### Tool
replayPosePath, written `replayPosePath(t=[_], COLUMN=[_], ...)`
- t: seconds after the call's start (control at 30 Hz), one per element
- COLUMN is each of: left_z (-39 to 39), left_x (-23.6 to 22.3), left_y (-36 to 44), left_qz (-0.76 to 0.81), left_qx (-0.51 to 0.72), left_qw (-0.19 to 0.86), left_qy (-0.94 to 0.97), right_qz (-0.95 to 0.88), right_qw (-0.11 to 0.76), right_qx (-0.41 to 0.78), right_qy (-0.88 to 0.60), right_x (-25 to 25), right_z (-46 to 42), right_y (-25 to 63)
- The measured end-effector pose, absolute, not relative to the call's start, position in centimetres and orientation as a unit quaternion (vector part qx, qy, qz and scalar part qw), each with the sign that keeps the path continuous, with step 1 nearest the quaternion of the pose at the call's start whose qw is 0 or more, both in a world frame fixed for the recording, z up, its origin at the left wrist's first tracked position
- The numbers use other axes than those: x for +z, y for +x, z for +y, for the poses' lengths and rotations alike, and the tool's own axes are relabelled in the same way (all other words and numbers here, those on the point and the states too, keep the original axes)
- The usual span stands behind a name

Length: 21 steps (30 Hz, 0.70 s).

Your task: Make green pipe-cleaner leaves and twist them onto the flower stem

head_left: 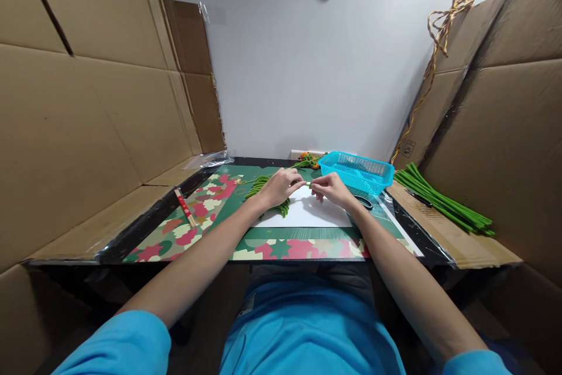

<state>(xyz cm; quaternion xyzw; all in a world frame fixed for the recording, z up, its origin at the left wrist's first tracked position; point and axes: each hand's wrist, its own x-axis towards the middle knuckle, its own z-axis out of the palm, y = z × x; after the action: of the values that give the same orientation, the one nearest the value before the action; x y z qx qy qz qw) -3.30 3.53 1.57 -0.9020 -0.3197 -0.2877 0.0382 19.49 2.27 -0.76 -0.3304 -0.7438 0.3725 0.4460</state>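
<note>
My left hand (281, 188) and my right hand (330, 189) meet over a white sheet of paper (302, 218). Between their pinched fingertips is a short, thin light-green piece (308, 184); its exact kind is too small to make out. Just beside and partly behind my left hand lies a row of curved green pieces (258, 186), like bean pods. The dark looped handle of what look like scissors (365, 202) shows by my right wrist.
A blue plastic basket (357, 181) stands at the back right, next to orange flowers on green stems (309, 160). Long green stems (443, 199) and a black pen (419, 198) lie on cardboard at right. A red-and-white narrow packet (184, 206) lies left. Cardboard walls (100, 100) flank the table.
</note>
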Motion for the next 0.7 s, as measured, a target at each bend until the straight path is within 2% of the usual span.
replayPosePath(t=[0.7], left_z=[3.0], left_x=[2.8], left_y=[-2.6], left_qz=[-0.324], left_qx=[-0.374], left_qw=[-0.002], left_qy=[-0.869], right_qz=[-0.651], right_qw=[0.536], right_qx=[0.481], right_qy=[-0.238], right_x=[0.5], right_z=[1.6], right_y=[19.1])
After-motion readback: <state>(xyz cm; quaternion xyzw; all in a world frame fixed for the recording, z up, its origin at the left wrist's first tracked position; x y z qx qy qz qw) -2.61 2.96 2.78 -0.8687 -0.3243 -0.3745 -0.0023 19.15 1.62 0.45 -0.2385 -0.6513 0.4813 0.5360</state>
